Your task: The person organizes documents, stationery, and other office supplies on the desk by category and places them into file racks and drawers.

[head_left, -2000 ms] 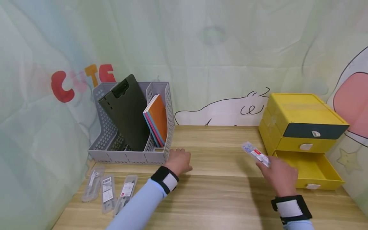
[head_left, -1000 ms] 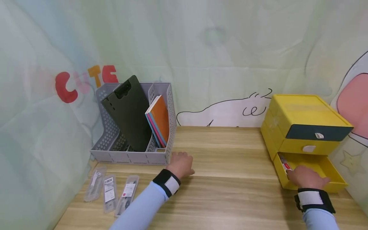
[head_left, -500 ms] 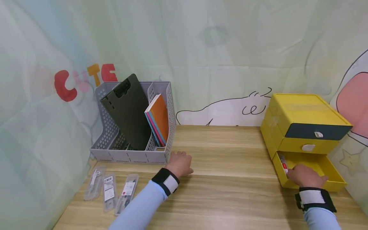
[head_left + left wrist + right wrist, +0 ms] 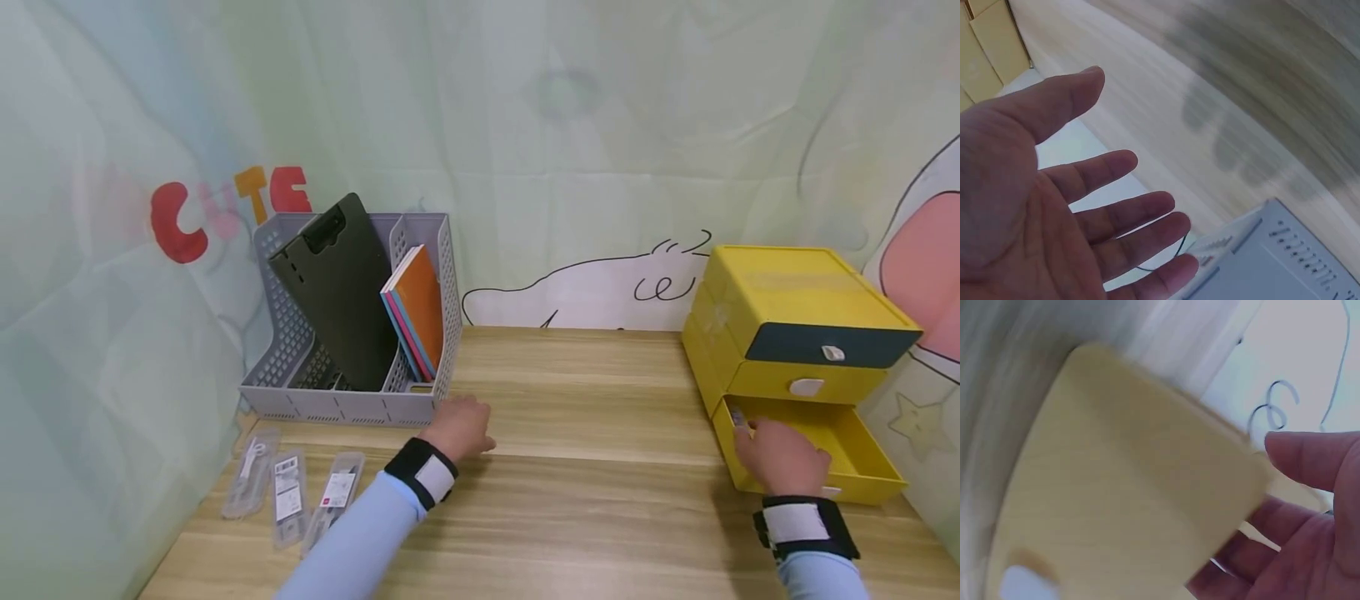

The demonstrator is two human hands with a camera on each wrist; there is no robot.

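Desk [image 4: 585, 417]: wrist views show both hands open, right hand [image 4: 780, 458] over drawer [image 4: 862, 475].

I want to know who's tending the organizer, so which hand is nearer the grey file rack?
Left. The left hand rests on the table just beside the grey file rack, while the right hand is far across at the open yellow drawer.

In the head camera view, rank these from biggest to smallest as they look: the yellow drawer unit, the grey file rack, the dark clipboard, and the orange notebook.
1. grey file rack and yellow drawer unit: about alike, too close to rank.
2. dark clipboard.
3. orange notebook, partly hidden by the rack wall.
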